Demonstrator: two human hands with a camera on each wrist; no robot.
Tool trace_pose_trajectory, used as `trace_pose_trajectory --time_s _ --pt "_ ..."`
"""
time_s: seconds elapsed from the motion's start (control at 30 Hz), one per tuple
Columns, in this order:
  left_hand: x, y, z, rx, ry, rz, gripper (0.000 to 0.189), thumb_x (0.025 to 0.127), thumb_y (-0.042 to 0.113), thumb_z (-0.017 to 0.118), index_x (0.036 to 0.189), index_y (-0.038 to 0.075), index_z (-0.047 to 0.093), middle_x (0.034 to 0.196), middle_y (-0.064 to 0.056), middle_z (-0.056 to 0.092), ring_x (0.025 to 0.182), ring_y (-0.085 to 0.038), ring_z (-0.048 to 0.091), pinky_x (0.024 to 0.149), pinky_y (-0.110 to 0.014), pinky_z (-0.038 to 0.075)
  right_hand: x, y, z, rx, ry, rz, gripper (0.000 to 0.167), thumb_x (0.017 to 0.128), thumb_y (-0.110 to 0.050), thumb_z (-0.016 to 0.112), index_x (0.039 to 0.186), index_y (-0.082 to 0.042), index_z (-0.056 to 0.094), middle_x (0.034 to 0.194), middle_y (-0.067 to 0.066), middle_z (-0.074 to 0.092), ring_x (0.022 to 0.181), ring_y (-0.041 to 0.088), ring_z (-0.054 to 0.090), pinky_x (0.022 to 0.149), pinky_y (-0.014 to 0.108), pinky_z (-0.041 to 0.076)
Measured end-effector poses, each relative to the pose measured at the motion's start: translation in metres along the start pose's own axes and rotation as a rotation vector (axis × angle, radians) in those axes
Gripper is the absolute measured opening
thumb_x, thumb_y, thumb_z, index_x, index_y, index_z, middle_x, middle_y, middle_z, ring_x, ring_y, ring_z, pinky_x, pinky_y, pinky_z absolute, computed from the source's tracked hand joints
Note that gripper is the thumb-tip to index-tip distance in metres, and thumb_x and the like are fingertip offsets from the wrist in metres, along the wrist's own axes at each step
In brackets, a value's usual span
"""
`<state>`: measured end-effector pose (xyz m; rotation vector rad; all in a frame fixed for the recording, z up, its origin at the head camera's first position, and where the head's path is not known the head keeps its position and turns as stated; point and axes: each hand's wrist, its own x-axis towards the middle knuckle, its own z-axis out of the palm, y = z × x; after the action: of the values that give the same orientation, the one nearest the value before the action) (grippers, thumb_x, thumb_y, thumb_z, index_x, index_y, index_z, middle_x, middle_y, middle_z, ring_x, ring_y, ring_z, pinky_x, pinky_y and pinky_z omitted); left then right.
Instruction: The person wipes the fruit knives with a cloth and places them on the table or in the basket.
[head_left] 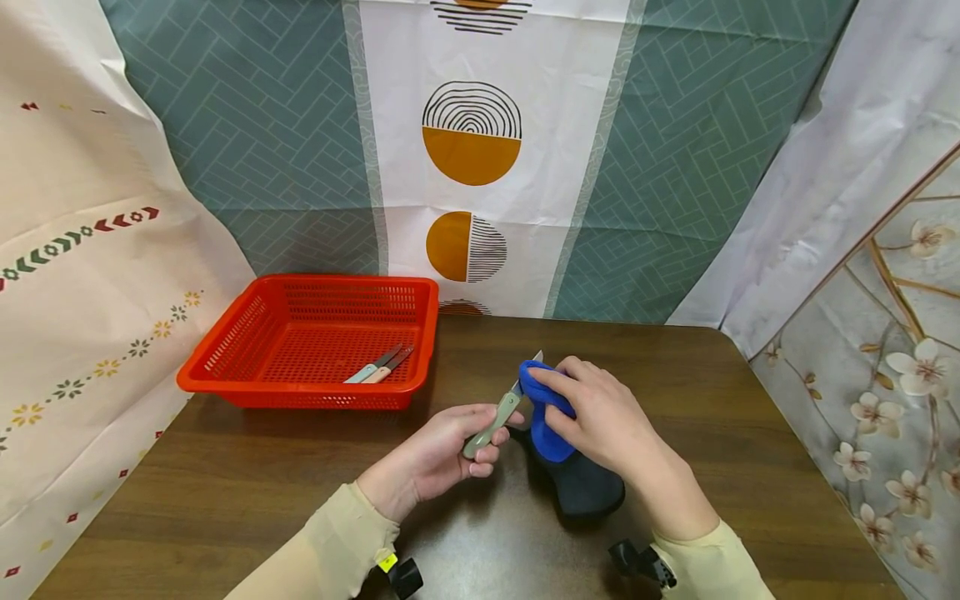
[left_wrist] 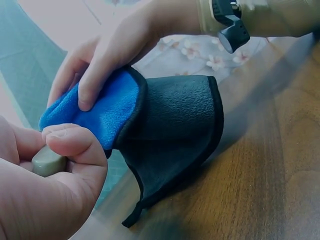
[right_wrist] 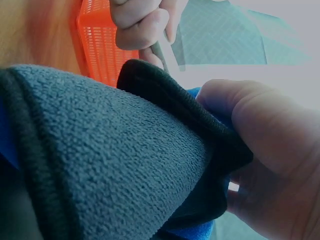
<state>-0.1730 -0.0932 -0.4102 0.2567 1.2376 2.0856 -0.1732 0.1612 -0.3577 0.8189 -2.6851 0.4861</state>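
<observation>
My left hand (head_left: 457,442) grips a small knife by its pale green handle (head_left: 491,427), the blade pointing up and away from me. In the left wrist view only the butt of the knife handle (left_wrist: 49,162) shows between thumb and fingers. With my right hand (head_left: 600,408) I pinch a blue and dark grey cloth (head_left: 553,433), folded about the blade. Most of the blade is hidden by the cloth; its tip (head_left: 537,357) sticks out beyond. The cloth's dark part (left_wrist: 175,115) hangs down toward the table, and its grey fuzzy face (right_wrist: 115,150) fills much of the right wrist view.
A red plastic basket (head_left: 307,398) stands at the back left of the brown wooden table (head_left: 300,517). Inside it lie two small knives, one with a light blue handle (head_left: 362,373) and one with a pinkish handle (head_left: 377,376). Patterned curtains (head_left: 300,125) hang behind and at both sides.
</observation>
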Motion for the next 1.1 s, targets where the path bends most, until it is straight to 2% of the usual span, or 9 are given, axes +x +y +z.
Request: trace_pose_trajectory --time_s 0.27,0.53,0.77,0.9,1.1 --pt "-0.001 0.0 0.002 0.005 -0.004 -0.018 0.038 0.122 0.022 0.037 0.141 -0.004 0.057 0.093 -0.002 0.052 0.065 -0.01 0.042 0.058 -0.023 0.036 -0.001 0.008 -0.005 -0.014 0.05 0.048 0.05 0.098 -0.015 0.077 0.147 -0.017 0.072 0.114 0.005 0.068 0.099 0.025 0.064 0.079 0.045 0.055" --pt "0.0 -0.001 0.002 0.022 -0.017 -0.025 0.037 0.122 0.022 0.037 0.139 -0.003 0.059 0.092 -0.002 0.053 0.066 -0.011 0.043 0.058 -0.023 0.037 -0.001 0.014 -0.006 -0.046 0.08 0.126 0.049 0.097 -0.015 0.075 0.146 -0.012 0.072 0.113 0.008 0.07 0.098 0.028 0.065 0.081 0.05 0.059" --pt "-0.001 -0.001 0.003 0.054 0.011 0.0 0.038 0.121 0.022 0.041 0.142 -0.005 0.057 0.093 -0.002 0.052 0.066 -0.01 0.043 0.059 -0.022 0.037 -0.003 0.015 -0.011 -0.058 0.088 0.18 0.051 0.097 -0.015 0.072 0.148 -0.011 0.07 0.113 0.008 0.069 0.098 0.028 0.064 0.08 0.051 0.058" --pt "-0.002 0.0 0.003 0.072 0.039 0.022 0.039 0.121 0.022 0.041 0.142 -0.007 0.057 0.093 -0.002 0.052 0.066 -0.01 0.043 0.06 -0.022 0.038 -0.003 0.008 -0.012 -0.045 0.076 0.14 0.051 0.097 -0.016 0.075 0.147 -0.012 0.071 0.115 0.008 0.069 0.1 0.028 0.065 0.081 0.05 0.059" --pt "-0.003 0.003 0.003 0.055 0.049 0.021 0.04 0.122 0.022 0.038 0.143 -0.007 0.055 0.093 -0.002 0.053 0.066 -0.01 0.044 0.059 -0.022 0.038 -0.003 -0.006 -0.007 -0.001 0.009 -0.016 0.051 0.098 -0.016 0.079 0.149 -0.018 0.071 0.119 0.005 0.068 0.105 0.026 0.066 0.086 0.049 0.058"
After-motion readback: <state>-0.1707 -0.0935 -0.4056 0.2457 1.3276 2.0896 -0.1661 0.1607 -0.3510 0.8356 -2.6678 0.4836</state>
